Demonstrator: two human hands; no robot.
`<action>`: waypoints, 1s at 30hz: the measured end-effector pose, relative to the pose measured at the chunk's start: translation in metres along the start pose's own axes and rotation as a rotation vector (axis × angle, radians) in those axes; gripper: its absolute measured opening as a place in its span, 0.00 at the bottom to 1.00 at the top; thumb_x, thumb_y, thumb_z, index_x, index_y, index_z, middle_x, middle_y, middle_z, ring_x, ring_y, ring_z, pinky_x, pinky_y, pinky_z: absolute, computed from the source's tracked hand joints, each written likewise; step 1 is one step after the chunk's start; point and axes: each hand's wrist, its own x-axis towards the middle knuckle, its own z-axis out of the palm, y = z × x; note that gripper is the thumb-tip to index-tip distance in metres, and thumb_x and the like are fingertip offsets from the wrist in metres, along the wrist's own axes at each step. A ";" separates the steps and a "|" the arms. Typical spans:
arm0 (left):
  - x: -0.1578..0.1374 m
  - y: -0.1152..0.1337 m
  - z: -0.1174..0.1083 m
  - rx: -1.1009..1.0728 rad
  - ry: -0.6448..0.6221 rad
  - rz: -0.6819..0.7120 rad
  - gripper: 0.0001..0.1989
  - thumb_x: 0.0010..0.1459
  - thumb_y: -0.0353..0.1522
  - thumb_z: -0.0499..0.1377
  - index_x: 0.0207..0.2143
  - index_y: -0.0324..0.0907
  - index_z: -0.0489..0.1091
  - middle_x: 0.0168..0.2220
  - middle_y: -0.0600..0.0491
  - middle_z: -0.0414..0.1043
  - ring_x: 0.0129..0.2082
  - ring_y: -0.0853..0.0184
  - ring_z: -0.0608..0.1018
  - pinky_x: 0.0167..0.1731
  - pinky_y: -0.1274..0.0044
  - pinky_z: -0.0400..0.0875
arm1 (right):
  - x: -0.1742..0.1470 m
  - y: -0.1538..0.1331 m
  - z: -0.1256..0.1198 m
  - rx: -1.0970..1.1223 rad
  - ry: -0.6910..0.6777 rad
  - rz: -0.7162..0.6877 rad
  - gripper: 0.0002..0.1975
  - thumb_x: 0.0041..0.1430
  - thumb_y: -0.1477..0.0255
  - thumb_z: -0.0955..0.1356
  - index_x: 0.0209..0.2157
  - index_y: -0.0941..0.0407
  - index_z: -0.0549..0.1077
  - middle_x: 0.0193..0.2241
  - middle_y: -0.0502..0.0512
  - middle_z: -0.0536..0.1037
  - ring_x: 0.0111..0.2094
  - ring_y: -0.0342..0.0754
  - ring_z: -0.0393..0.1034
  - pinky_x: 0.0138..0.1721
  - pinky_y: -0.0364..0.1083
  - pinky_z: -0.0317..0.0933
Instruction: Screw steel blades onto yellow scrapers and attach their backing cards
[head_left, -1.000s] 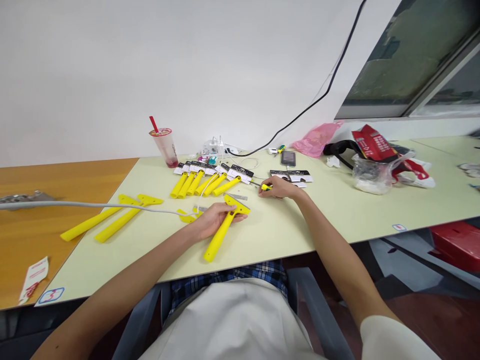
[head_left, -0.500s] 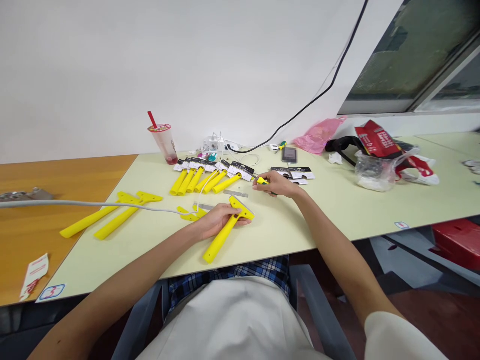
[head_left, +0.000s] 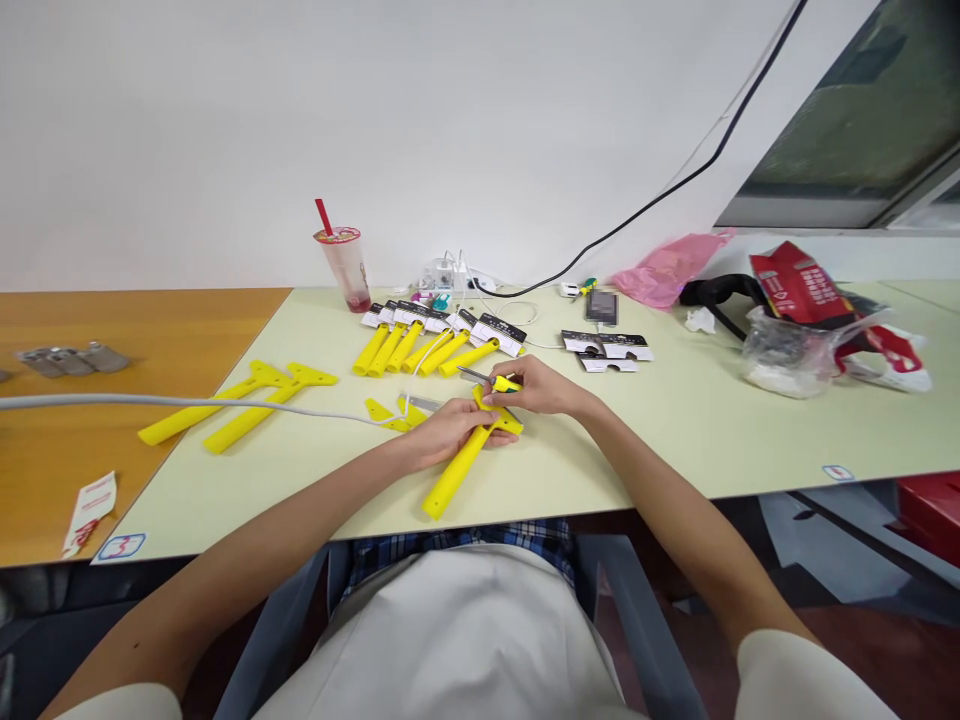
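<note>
The left hand is gripping a yellow scraper near its head, holding it at the front edge of the pale table. The right hand is pinching a yellow screwdriver close by that head (its metal shaft is pointing leftward). Two more scrapers are lying to the left, loose yellow parts are resting just beyond the left hand, and carded yellow handles are lining up farther back.

The single head-worn view looks forward and down over the worktop across mid-frame, wall above, shirt close at bottom centre.
</note>
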 end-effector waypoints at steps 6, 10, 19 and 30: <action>0.001 -0.001 0.002 0.019 0.040 0.008 0.07 0.69 0.19 0.60 0.38 0.31 0.78 0.39 0.38 0.84 0.40 0.55 0.91 0.57 0.65 0.84 | 0.001 -0.006 0.005 0.033 0.031 0.018 0.18 0.59 0.54 0.77 0.36 0.56 0.85 0.34 0.53 0.84 0.31 0.45 0.67 0.32 0.45 0.58; 0.000 0.000 0.002 0.012 0.023 0.010 0.07 0.69 0.19 0.60 0.38 0.30 0.79 0.40 0.35 0.85 0.38 0.56 0.91 0.59 0.64 0.83 | -0.002 -0.009 0.003 0.116 0.041 0.116 0.21 0.57 0.52 0.78 0.39 0.57 0.85 0.26 0.50 0.79 0.21 0.40 0.60 0.23 0.43 0.53; -0.002 0.002 0.002 0.034 0.018 -0.012 0.08 0.69 0.21 0.61 0.38 0.29 0.81 0.44 0.31 0.86 0.42 0.55 0.90 0.59 0.66 0.82 | -0.007 -0.001 -0.002 0.365 0.267 0.187 0.25 0.55 0.49 0.81 0.36 0.57 0.80 0.19 0.45 0.69 0.16 0.38 0.58 0.14 0.41 0.53; -0.008 0.007 0.008 0.045 0.064 -0.024 0.10 0.69 0.20 0.60 0.33 0.33 0.76 0.41 0.33 0.86 0.42 0.55 0.91 0.56 0.67 0.84 | -0.001 0.005 0.005 0.646 0.183 0.350 0.25 0.51 0.53 0.83 0.33 0.58 0.77 0.21 0.44 0.64 0.20 0.37 0.52 0.14 0.38 0.51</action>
